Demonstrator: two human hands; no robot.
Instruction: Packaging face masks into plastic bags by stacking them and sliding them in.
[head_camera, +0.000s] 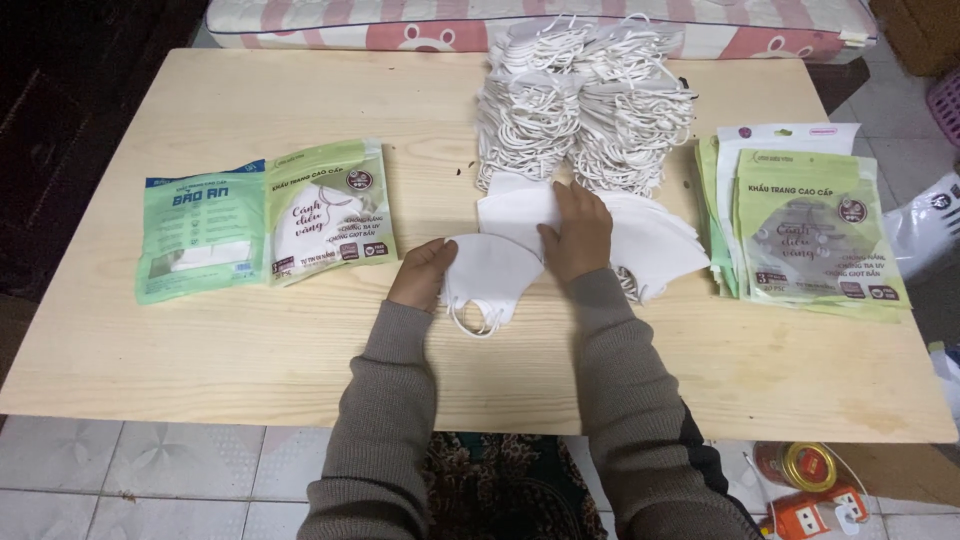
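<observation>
Pale wooden table (250, 350) (tiled floor (150, 470))

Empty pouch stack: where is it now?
Head view: the pouch stack lies at the table's right edge, just right of the mask pile.

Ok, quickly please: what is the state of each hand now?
Left hand: closed on the edge of a white mask.
Right hand: open, resting flat on the mask pile.
</observation>
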